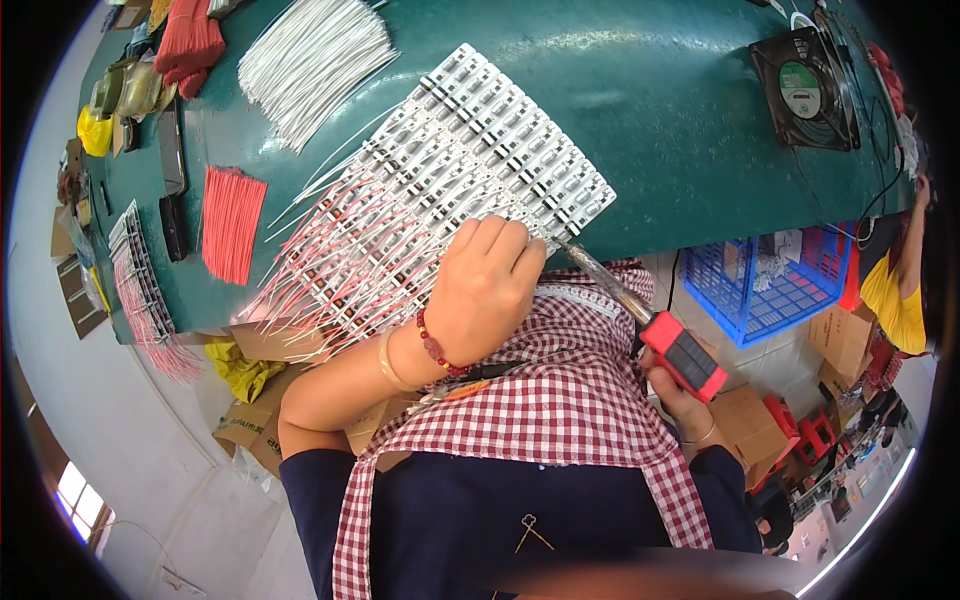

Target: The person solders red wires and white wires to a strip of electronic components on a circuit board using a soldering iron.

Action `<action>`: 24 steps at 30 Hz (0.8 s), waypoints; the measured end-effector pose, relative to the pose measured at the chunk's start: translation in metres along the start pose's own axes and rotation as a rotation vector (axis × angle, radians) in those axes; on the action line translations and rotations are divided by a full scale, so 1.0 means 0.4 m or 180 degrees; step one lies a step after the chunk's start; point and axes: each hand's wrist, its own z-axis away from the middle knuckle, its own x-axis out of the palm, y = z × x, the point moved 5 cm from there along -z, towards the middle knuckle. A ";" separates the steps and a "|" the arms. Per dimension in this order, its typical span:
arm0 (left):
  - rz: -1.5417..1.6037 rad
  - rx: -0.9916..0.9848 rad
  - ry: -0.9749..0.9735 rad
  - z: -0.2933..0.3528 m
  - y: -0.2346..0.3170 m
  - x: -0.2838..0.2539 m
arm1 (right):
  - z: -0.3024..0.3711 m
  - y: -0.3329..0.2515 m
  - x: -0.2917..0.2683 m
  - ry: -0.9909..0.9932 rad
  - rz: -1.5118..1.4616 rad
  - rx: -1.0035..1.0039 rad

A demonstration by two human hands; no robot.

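A wide panel of white parts in rows (505,125) lies slantwise at the table's near edge. Thin red and white wires (310,255) fan out from its left side. My left hand (487,285) rests over the panel's near edge with its fingers pinched together; what they hold is hidden beneath them. In my right hand (683,405), off the table's edge, is a soldering iron (686,356) with a red and black handle. Its metal shaft points up and left, and the tip reaches the panel's near corner, close to my left fingertips.
On the green table (660,110) lie white wires (318,68), red wires (232,224) and a smaller wired panel (135,265). A black fan (803,90) stands at the far right. Below it sits a blue crate (745,290). Cardboard boxes (748,432) and another person's arm (912,240) are at the right.
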 end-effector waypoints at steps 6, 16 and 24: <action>0.0096 -0.0037 0.0118 -0.011 -0.004 -0.004 | 0.009 0.009 0.005 0.0032 -0.0068 0.0207; 0.0082 -0.0062 0.0073 -0.013 -0.008 -0.006 | 0.017 0.014 0.000 0.0077 -0.0208 0.0213; -0.0161 -0.0236 -0.0192 -0.011 -0.020 -0.028 | 0.040 0.061 0.006 0.0222 -0.0601 0.0588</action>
